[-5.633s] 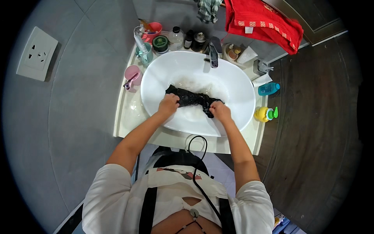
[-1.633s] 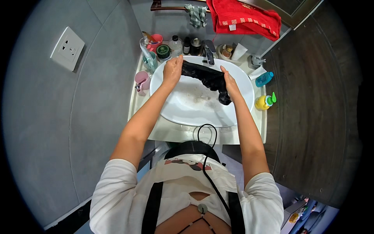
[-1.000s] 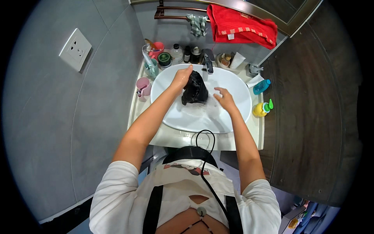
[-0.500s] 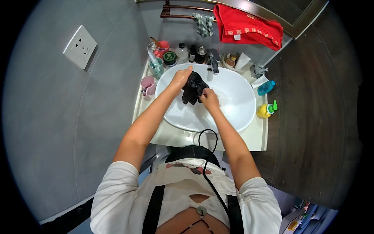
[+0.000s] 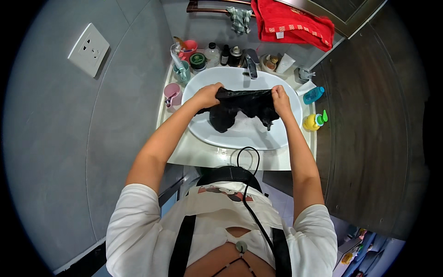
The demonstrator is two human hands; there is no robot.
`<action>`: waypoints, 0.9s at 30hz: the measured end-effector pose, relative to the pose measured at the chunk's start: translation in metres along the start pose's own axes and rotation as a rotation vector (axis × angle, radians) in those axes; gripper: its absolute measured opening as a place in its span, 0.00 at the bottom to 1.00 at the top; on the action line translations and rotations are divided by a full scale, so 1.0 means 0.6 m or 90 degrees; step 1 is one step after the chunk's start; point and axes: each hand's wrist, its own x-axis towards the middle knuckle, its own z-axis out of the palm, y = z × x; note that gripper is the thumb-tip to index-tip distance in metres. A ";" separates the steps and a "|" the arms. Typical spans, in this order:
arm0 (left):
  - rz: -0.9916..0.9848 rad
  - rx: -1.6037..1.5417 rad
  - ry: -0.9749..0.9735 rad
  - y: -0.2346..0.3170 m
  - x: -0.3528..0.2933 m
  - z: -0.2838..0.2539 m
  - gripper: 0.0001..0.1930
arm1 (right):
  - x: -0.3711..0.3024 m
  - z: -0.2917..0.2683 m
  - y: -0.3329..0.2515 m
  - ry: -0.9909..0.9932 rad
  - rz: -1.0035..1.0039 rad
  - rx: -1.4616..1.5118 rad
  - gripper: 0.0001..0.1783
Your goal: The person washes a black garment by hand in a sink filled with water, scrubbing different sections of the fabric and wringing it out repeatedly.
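Observation:
A wet-looking black cloth (image 5: 247, 102) is stretched between my two hands above the white sink basin (image 5: 203, 130). My left hand (image 5: 207, 95) grips its left end, fingers closed. At its right end, my right hand (image 5: 280, 99) pinches the upper corner. The upper edge runs nearly straight from hand to hand, and the lower part hangs in uneven folds. What kind of garment or cloth it is, I cannot tell. Behind it stands the dark faucet (image 5: 250, 63) at the back of the basin.
Left of the basin stand a pink mug (image 5: 173, 94) and a teal cup (image 5: 182, 74). Several bottles and a green-lidded jar (image 5: 198, 61) line the back. On the right are a blue bottle (image 5: 314, 95) and a yellow pump bottle (image 5: 313, 122). A red towel (image 5: 290, 27) hangs above.
The black cloth was bunched up between my hands and is now spread wide. My right hand has moved to the right and up, away from my left hand; my left hand shifted slightly left.

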 end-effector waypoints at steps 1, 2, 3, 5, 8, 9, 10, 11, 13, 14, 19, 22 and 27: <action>-0.024 0.034 0.044 0.000 -0.001 0.003 0.20 | 0.001 -0.014 0.000 0.017 -0.020 0.008 0.10; -0.041 0.068 0.047 -0.002 -0.003 0.001 0.18 | 0.003 -0.027 0.004 0.033 -0.040 0.015 0.09; -0.059 0.101 0.050 -0.006 -0.009 -0.003 0.16 | 0.006 -0.040 0.008 0.021 -0.033 0.020 0.09; -0.062 0.158 0.107 -0.033 -0.014 0.001 0.11 | 0.003 -0.071 0.014 -0.034 -0.025 0.016 0.08; -0.099 0.021 0.097 -0.047 -0.021 -0.006 0.12 | -0.007 -0.101 0.014 -0.055 -0.050 -0.024 0.07; -0.085 -0.065 0.069 -0.048 -0.017 -0.012 0.13 | -0.010 -0.110 0.019 -0.053 -0.061 -0.036 0.07; -0.079 -0.122 0.060 -0.046 -0.015 -0.015 0.13 | -0.010 -0.118 0.024 -0.056 -0.046 -0.041 0.07; -0.075 -0.179 0.052 -0.044 -0.014 -0.020 0.13 | -0.007 -0.125 0.028 -0.059 -0.031 -0.046 0.07; -0.006 -0.246 0.110 -0.061 -0.005 -0.023 0.14 | -0.003 -0.132 0.019 -0.044 -0.040 -0.064 0.06; -0.034 -0.266 0.127 -0.069 0.001 -0.024 0.15 | 0.001 -0.131 0.023 -0.030 -0.050 -0.054 0.07; -0.095 -0.402 0.161 -0.041 0.014 -0.037 0.15 | 0.021 -0.138 0.034 0.000 -0.076 -0.055 0.07; -0.160 -0.483 0.137 -0.027 0.003 -0.045 0.15 | 0.022 -0.140 0.033 -0.036 -0.062 -0.044 0.08; -0.218 -0.627 0.075 0.007 -0.020 -0.053 0.13 | 0.035 -0.150 0.049 -0.148 -0.021 0.011 0.08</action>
